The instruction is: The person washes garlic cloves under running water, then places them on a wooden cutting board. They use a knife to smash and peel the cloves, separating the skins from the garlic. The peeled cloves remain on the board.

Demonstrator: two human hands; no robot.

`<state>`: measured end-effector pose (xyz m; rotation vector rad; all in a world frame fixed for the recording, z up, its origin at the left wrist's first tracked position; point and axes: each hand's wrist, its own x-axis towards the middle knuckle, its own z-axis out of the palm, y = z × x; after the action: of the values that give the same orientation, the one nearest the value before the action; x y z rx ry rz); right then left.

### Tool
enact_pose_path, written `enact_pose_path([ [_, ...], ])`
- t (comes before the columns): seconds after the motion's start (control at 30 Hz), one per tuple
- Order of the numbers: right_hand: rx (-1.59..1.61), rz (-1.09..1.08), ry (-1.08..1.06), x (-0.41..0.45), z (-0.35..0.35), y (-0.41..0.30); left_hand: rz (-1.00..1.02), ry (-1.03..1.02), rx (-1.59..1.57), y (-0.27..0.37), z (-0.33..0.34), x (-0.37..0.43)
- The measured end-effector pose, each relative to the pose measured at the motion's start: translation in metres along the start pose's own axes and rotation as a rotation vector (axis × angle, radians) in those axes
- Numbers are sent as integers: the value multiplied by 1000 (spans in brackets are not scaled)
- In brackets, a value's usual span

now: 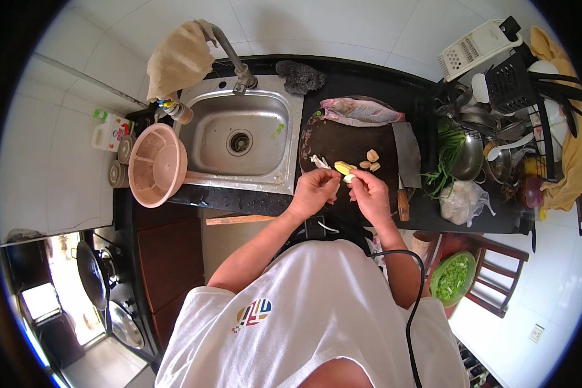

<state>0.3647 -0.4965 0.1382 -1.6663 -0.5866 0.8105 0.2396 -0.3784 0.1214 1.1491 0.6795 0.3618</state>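
Note:
Over the near edge of a dark round cutting board (320, 140), both hands are close together. In my right hand (369, 193) a peeled garlic clove (349, 179) is pinched between thumb and fingers. The fingers of my left hand (316, 190) are closed on a small pale piece, seemingly garlic skin. Just beyond them lie a yellow piece of ginger (344, 168) and white garlic skins (319, 161). Several unpeeled garlic cloves (372, 155) rest further right. A split raw fish (363, 111) lies at the board's far side, and a cleaver (407, 155) at its right edge.
Left of the board is a steel sink (291, 145) with a pink plastic basket (181, 160) at its left side. To the right are green onions (448, 155), a plastic bag of garlic (460, 202) and a crowded dish rack (545, 140). A bowl of chopped greens (471, 276) stands on a chair.

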Motion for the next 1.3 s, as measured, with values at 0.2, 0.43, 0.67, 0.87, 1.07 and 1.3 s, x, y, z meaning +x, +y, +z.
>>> enact_pose_path([
  [0.2, -343, -384, 17, 0, 5, 6, 159, 17, 422, 0, 3, -2],
  [0.43, -82, -141, -32, -3, 2, 11, 135, 45, 371, -7, 2, 3],
  [0.67, -117, 90, 103, 2, -19, 22, 220, 311, 532, -43, -27, 35],
  [0.87, -552, -31, 228, 5, -54, 79, 430, 351, 724, -55, -45, 74],
  [1.07, -482, 107, 213, 12, -67, 110, 593, 244, 881, -58, -35, 97],
  [1.3, -656, -100, 302, 17, -70, 94, 582, 271, 1153, -61, -35, 99],
])
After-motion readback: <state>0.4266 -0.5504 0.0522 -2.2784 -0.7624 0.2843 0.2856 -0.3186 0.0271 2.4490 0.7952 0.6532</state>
